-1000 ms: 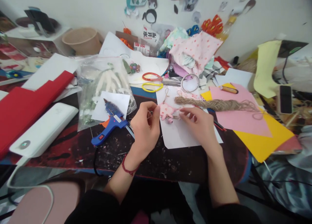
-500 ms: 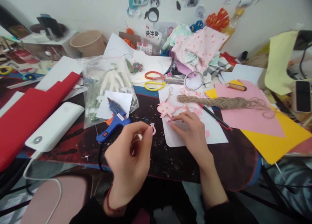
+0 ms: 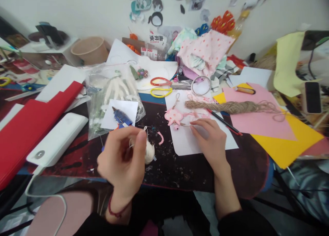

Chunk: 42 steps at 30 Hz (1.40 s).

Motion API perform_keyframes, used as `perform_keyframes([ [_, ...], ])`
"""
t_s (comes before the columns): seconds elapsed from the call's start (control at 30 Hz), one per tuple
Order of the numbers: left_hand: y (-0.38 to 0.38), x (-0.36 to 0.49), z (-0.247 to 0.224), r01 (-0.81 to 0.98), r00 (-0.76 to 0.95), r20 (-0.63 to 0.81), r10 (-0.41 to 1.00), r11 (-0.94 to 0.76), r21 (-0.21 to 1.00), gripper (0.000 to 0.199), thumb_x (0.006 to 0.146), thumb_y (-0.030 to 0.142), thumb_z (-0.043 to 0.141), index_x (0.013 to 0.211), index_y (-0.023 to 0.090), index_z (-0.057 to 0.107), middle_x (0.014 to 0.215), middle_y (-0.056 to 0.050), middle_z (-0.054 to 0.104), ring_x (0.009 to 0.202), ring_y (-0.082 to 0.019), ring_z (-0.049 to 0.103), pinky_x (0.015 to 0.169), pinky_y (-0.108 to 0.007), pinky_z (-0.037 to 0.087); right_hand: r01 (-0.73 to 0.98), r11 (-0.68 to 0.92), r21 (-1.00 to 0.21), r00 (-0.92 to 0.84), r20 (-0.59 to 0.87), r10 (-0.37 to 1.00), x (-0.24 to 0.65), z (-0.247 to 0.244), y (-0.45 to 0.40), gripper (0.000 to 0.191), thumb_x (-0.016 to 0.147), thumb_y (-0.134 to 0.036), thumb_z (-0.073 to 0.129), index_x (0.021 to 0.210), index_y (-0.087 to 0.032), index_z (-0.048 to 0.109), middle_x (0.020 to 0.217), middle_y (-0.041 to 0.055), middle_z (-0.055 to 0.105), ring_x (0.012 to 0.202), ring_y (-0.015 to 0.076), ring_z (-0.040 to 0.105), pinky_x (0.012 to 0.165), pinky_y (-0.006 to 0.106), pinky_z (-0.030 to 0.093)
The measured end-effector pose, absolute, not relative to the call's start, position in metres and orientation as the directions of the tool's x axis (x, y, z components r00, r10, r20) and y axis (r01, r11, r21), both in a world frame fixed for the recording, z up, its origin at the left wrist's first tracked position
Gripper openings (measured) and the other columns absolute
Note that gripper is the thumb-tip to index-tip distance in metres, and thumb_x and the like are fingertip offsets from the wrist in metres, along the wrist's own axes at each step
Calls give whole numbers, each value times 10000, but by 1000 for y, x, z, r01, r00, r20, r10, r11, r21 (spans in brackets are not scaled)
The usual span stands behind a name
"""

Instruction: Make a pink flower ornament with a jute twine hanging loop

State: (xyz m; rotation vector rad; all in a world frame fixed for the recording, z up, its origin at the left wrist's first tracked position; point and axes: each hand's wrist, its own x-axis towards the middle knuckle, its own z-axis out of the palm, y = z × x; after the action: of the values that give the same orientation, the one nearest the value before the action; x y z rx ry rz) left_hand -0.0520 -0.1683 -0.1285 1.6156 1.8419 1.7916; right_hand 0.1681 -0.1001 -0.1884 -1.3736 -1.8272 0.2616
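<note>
My left hand point(image 3: 123, 157) is raised over the near part of the dark table, thumb and forefinger pinched together. What they hold is too small to make out. Beside its fingertips lies a bundle of white thread point(image 3: 149, 152), partly hidden, with a curved pink scrap point(image 3: 160, 138) to its right. Over white paper point(image 3: 185, 143), my right hand point(image 3: 210, 140) has thumb and forefinger close together on something thin near a pink flower-shaped fabric piece point(image 3: 174, 116). A small pink bead or bell point(image 3: 176, 127) sits below that piece.
A blue glue gun point(image 3: 120, 116) lies behind my left hand, with a white power bank point(image 3: 58, 139) farther left. Red-and-yellow scissors point(image 3: 161, 86), a tape roll point(image 3: 201, 85) and a twine bundle point(image 3: 226, 106) lie beyond my right hand. Pink paper point(image 3: 259, 123) is at right.
My left hand has moved left and slightly down, uncovering the white thread bundle. My right hand has shifted a little right, away from the small pink bead, and its fingers are closer together.
</note>
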Motion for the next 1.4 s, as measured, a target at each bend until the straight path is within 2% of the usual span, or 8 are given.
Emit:
perform_keyframes([
  [0.2,-134,-47,-150,539,-248,503,828,-314,782,63,928,248,661,891,198,653,679,35,634,570,-69,595,495,-171,426,733,244,-635,233,572,787,216,-192,-105,146,897,-302,698,788,-206,697,817,51,728,788,226,677,778,384,527],
  [0.3,-127,-41,-159,567,-258,530,808,-318,760,73,927,256,659,891,193,650,696,32,638,582,-68,594,514,-171,428,777,184,-602,234,547,804,236,-193,-103,176,897,-324,688,776,-195,697,790,54,716,730,218,638,729,380,511],
  [0.43,-121,-36,-169,527,-349,518,781,-294,798,104,930,286,658,891,189,653,692,31,640,562,-63,562,501,-174,397,719,346,-603,-38,463,885,213,-184,-100,109,909,-268,698,993,-205,727,932,50,730,829,208,653,773,362,529],
  [0.57,-119,-36,-178,494,-357,501,788,-296,817,101,932,287,657,898,193,652,688,35,637,561,-63,571,512,-178,401,662,569,-489,-438,364,822,166,-175,-94,263,952,-262,657,1213,-242,680,1131,72,700,1098,246,629,1066,461,455],
  [0.7,-121,-39,-183,513,-333,522,785,-314,799,96,943,282,644,914,191,647,712,26,654,597,-75,604,567,-183,453,681,636,-363,-551,317,772,145,-175,-81,213,982,-224,595,1159,-214,714,1086,75,712,1057,264,595,1022,463,445],
  [0.93,-121,-40,-184,517,-321,545,774,-339,786,80,950,262,628,921,190,647,718,25,644,584,-67,588,560,-183,449,506,531,-679,-449,319,835,153,-161,-60,100,909,-278,720,986,-241,772,943,8,771,812,172,648,783,325,479],
  [1.07,-121,-40,-184,511,-325,553,767,-349,785,63,945,246,629,922,189,645,726,27,645,583,-63,583,564,-177,452,367,480,-797,-508,261,821,158,-150,-42,133,820,-315,799,926,-235,791,828,-4,757,735,154,636,731,313,473],
  [1.4,-121,-39,-181,521,-329,565,756,-354,777,32,936,208,637,913,186,639,726,36,649,593,-51,593,567,-155,453,199,414,-888,-669,186,720,164,-144,-18,178,751,-339,851,854,-210,784,771,0,730,732,161,612,709,313,470],
])
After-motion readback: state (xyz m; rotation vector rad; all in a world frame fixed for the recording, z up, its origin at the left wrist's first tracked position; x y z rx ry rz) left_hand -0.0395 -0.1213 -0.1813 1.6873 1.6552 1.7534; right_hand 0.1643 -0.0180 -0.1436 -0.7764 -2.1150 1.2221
